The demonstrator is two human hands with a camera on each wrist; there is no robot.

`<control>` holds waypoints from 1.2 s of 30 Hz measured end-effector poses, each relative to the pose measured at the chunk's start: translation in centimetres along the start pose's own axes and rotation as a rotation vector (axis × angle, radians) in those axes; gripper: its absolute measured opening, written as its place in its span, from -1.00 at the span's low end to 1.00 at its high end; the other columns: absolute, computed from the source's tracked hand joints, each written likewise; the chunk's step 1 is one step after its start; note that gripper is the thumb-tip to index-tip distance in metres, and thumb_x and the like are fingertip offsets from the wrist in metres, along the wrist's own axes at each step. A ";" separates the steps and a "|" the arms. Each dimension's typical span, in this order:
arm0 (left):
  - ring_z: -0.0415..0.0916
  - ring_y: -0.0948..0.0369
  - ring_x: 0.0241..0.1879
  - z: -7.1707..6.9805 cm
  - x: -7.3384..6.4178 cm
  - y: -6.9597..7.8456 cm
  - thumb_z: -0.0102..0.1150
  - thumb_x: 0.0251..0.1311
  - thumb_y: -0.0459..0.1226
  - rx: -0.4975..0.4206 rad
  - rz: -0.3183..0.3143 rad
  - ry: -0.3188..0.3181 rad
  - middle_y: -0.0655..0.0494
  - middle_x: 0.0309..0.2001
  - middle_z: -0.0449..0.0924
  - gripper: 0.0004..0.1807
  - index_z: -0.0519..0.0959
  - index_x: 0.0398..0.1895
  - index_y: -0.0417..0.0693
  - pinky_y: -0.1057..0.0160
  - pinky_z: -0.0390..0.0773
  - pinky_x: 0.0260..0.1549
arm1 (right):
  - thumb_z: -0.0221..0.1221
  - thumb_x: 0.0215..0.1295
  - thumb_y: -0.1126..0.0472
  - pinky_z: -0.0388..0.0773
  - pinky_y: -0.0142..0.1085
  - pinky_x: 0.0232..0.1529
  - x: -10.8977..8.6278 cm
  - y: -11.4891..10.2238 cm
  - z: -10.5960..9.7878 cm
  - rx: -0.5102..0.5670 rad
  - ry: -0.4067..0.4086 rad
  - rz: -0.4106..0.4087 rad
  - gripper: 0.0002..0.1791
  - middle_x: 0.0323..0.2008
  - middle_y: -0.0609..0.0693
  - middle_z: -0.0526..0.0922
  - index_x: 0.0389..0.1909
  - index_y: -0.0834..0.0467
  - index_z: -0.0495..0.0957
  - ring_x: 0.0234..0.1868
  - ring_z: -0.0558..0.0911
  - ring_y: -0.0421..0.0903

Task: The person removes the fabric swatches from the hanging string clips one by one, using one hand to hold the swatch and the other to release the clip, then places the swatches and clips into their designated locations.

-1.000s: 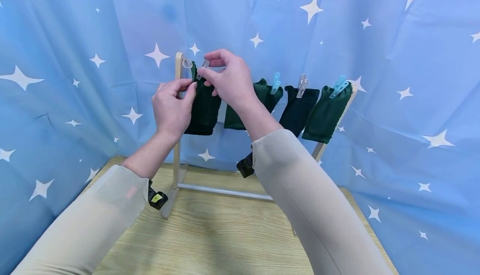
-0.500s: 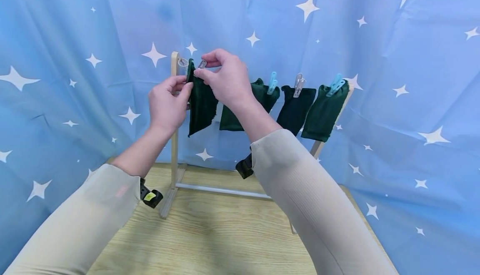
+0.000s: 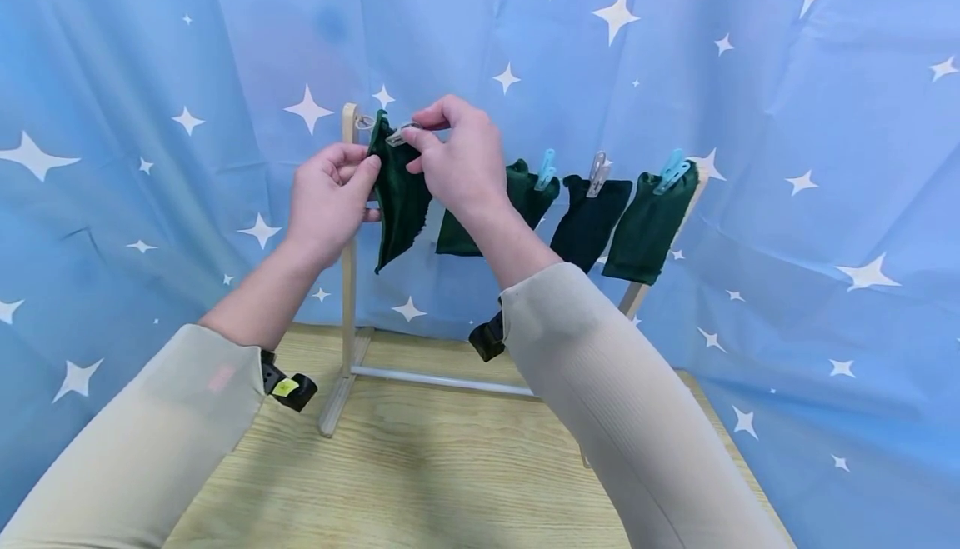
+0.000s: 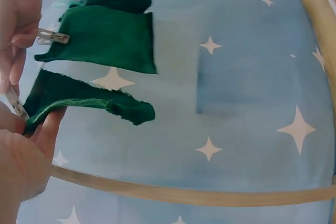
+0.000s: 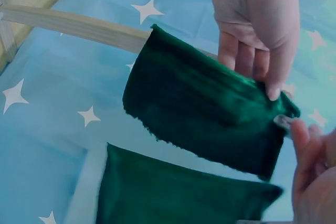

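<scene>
A dark green velvety cloth hangs at the left end of the rack. My left hand pinches its upper left edge between thumb and fingers, with the thumb on the near face in the right wrist view. My right hand pinches a clear grey clothespin at the top of this cloth. The pin lies tilted, its tip against the fabric. Whether its jaws grip the cloth or the line is hard to tell. The cloth's lower part swings at a slant.
Further right hang several more dark cloths, one nearly black, pinned by blue and grey clothespins. A wooden post stands beside my left hand. A white bar joins the rack's feet above the wooden table.
My left hand has shifted slightly left, drawing the cloth's edge with it, so the cloth has turned to a slant. The clothespin in my right hand has tipped from steep to nearly flat.
</scene>
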State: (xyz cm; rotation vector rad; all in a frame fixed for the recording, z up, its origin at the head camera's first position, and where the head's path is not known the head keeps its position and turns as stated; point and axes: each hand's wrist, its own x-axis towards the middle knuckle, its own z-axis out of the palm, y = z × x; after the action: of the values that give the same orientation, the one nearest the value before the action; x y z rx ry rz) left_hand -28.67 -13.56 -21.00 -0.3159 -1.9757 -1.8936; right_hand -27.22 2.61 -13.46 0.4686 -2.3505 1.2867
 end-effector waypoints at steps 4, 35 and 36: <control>0.74 0.29 -0.33 -0.5 -0.3 0.8 0.21 0.64 -0.08 -0.087 -0.082 -0.086 0.21 -0.11 0.86 -0.60 0.59 0.31 -0.14 0.36 0.78 -0.33 | 0.27 0.61 0.13 0.75 -0.36 -0.19 -0.4 0.1 -0.5 0.070 0.062 -0.052 -0.75 0.11 0.06 0.71 0.13 0.18 0.68 -0.29 0.84 -0.12; 0.68 0.22 -0.39 -5.5 -2.5 1.1 0.21 0.62 -0.01 -0.193 -0.197 -0.267 0.30 -0.02 0.80 -0.33 0.37 0.69 0.08 0.29 0.78 -0.25 | 0.36 0.58 0.06 0.66 -0.34 -0.49 -8.2 9.6 -10.1 0.145 0.200 -0.060 -0.59 0.10 -0.04 0.70 0.29 0.14 0.61 -0.44 0.75 -0.18; 0.64 0.21 -0.41 -5.6 -2.6 1.0 0.21 0.62 -0.01 -0.181 -0.199 -0.273 0.30 -0.04 0.79 -0.33 0.36 0.69 0.09 0.29 0.77 -0.26 | 0.36 0.58 0.07 0.66 -0.34 -0.49 -8.6 10.2 -10.5 0.152 0.205 -0.055 -0.58 0.08 -0.05 0.69 0.30 0.15 0.60 -0.44 0.74 -0.17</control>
State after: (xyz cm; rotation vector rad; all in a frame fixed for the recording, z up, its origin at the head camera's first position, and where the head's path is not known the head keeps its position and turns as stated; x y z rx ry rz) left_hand -25.29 -18.81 -21.12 -0.4650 -2.0749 -2.2675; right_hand -22.62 17.54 -20.02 0.4219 -2.0684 1.4222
